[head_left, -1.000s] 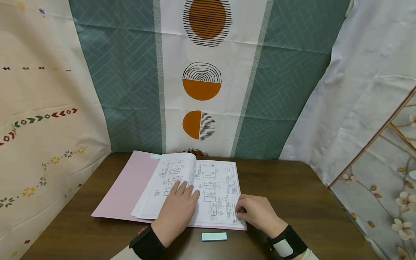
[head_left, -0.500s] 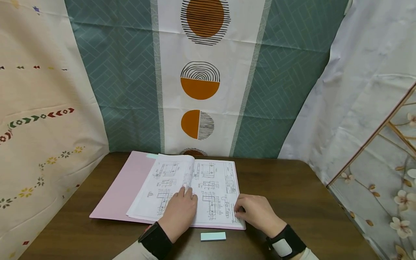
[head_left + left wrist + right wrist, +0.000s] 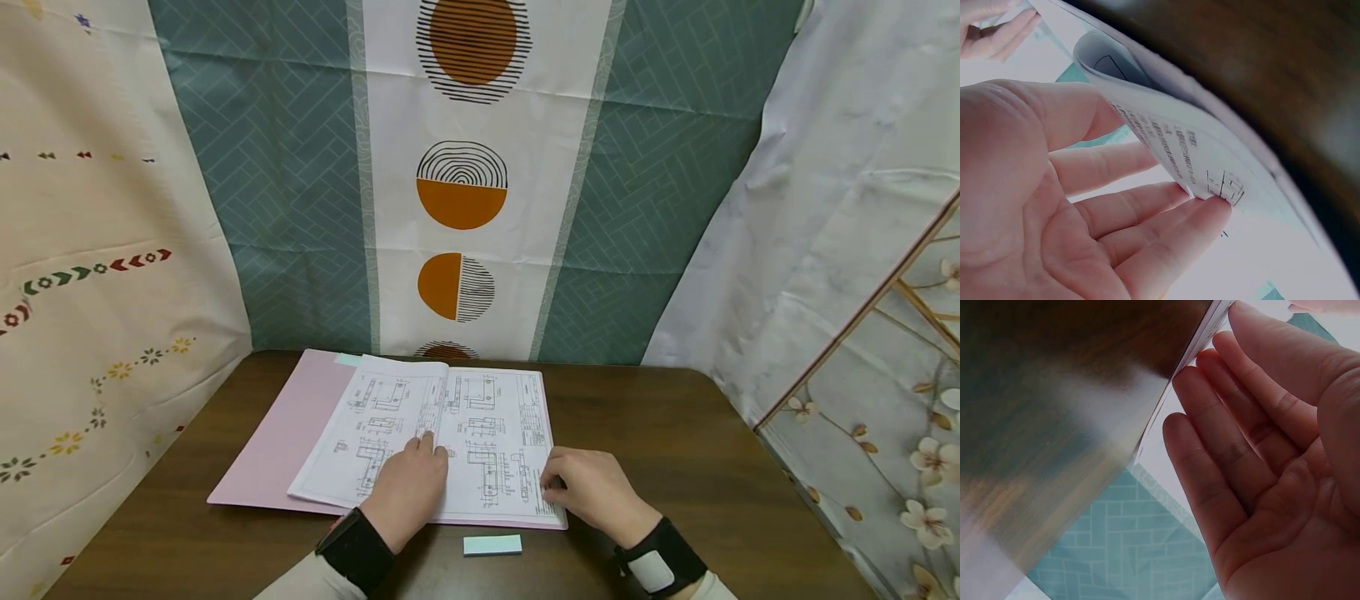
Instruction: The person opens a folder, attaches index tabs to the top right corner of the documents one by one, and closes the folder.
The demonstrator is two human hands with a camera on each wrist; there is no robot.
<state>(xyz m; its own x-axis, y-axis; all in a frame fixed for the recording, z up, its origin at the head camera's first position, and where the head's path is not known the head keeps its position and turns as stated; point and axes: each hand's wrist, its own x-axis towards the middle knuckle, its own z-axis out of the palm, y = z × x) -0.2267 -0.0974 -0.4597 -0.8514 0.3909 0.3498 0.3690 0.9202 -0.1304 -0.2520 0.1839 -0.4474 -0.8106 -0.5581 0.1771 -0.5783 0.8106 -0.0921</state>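
Observation:
A stapled or bound set of drawing pages [image 3: 501,400] lies spread on a pink folder [image 3: 288,442]. My left hand [image 3: 408,479] rests on the left-hand page near the fold, fingers extended. In the left wrist view its fingertips [image 3: 1213,203] press the printed sheet, which curves up along the fold. My right hand [image 3: 596,487] is at the pages' lower right edge. The right wrist view shows its relaxed fingers [image 3: 1194,387] against that edge, with the thumb tip [image 3: 1241,312] at the paper.
A light blue strip-shaped block [image 3: 492,546] lies on the brown table [image 3: 675,450] in front of the folder. A pale blue tab [image 3: 347,359] shows at the folder's top. Patterned cloths [image 3: 307,208] hang behind the table and at both sides.
The left-hand page has flattened down to the left. My left hand has moved down and toward the fold, then slightly left. My right hand has stayed at the right edge.

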